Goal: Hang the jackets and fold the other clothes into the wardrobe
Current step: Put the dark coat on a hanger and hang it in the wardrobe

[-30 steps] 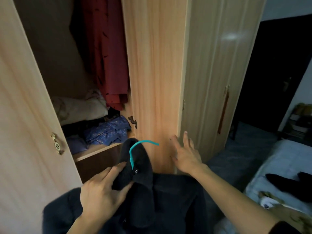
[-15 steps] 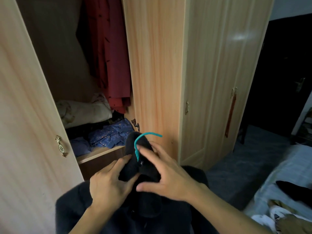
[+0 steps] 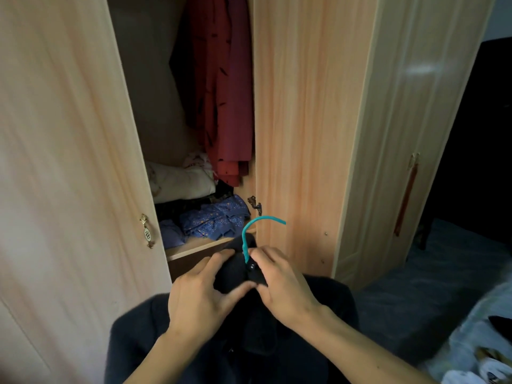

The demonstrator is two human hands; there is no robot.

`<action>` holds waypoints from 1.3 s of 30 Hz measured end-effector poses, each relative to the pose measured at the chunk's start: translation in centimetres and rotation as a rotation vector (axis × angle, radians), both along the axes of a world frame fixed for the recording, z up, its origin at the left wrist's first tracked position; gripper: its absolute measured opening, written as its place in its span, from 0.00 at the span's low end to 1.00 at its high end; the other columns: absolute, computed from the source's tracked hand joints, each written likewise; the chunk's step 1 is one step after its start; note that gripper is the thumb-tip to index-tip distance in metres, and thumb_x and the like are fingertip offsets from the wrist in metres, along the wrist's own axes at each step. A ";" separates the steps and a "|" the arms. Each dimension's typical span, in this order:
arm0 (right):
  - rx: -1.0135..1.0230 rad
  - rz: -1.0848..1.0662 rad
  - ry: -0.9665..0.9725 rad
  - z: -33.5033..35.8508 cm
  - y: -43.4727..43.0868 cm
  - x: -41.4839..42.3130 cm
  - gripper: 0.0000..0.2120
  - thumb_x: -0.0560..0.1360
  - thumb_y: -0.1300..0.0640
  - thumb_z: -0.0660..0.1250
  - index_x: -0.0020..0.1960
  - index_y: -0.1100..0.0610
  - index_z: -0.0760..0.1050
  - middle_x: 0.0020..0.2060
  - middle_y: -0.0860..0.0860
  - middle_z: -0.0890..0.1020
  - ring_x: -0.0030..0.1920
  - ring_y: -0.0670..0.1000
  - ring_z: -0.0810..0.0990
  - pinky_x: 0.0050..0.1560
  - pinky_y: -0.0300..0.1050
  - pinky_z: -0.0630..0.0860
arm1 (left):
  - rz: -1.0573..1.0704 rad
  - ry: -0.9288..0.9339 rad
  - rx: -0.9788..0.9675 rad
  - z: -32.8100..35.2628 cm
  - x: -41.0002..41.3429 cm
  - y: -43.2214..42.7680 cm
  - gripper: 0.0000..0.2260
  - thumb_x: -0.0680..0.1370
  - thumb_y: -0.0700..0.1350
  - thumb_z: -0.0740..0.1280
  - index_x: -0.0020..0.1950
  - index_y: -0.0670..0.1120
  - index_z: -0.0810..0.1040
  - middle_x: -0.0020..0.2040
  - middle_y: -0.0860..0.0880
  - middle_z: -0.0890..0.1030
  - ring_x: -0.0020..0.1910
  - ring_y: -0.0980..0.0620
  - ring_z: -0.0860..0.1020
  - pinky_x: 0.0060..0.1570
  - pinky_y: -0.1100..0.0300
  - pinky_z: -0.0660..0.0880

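At six o'clock, left hand (image 3: 198, 303) and right hand (image 3: 285, 289) pinch the dark jacket (image 3: 249, 342) round its teal hanger (image 3: 246, 236); unseated, it could slip.

A bedroom in somebody's home. Straight beyond the grip stands a wooden wardrobe (image 3: 304, 106) with its door open. Red garments (image 3: 221, 92) hang high above the grip, folded clothes (image 3: 213, 220) sit on a shelf (image 3: 194, 249) just past it, and a bed (image 3: 471, 342) with pale bedding lies off to its right.
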State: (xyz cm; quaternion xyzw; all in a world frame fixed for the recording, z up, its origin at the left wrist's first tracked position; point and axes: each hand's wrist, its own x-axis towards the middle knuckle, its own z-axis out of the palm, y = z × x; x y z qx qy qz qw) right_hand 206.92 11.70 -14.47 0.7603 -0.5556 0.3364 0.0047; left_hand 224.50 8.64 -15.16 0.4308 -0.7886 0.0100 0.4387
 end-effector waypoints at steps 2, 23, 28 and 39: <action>-0.088 -0.011 -0.003 0.5 -0.2 1.4 0.24 0.69 0.66 0.72 0.63 0.55 0.72 0.57 0.49 0.76 0.59 0.49 0.72 0.60 0.44 0.74 | -0.023 -0.015 0.031 0.8 1.4 0.0 0.30 0.69 0.72 0.67 0.63 0.55 0.77 0.53 0.55 0.78 0.47 0.50 0.82 0.42 0.51 0.80; -0.426 -0.046 -0.170 2.5 -10.0 8.0 0.13 0.71 0.64 0.74 0.55 0.56 0.80 0.49 0.45 0.82 0.52 0.48 0.77 0.53 0.41 0.75 | -0.163 0.038 -0.050 3.5 9.0 -7.6 0.23 0.82 0.62 0.53 0.70 0.51 0.73 0.61 0.56 0.67 0.58 0.63 0.71 0.54 0.59 0.75; -0.414 -0.029 -0.193 3.7 -15.8 6.4 0.14 0.71 0.66 0.75 0.55 0.57 0.81 0.49 0.46 0.83 0.51 0.48 0.76 0.53 0.37 0.73 | -0.127 -0.049 -0.082 5.3 8.1 -13.3 0.21 0.83 0.60 0.53 0.68 0.51 0.73 0.61 0.56 0.68 0.54 0.60 0.73 0.52 0.56 0.76; -0.331 0.075 -0.260 3.9 -25.1 3.3 0.22 0.65 0.68 0.79 0.56 0.54 0.81 0.49 0.45 0.80 0.53 0.46 0.79 0.53 0.43 0.80 | 0.368 -0.453 -0.212 11.7 9.0 -27.1 0.15 0.81 0.56 0.59 0.59 0.48 0.78 0.57 0.50 0.79 0.62 0.46 0.72 0.55 0.50 0.73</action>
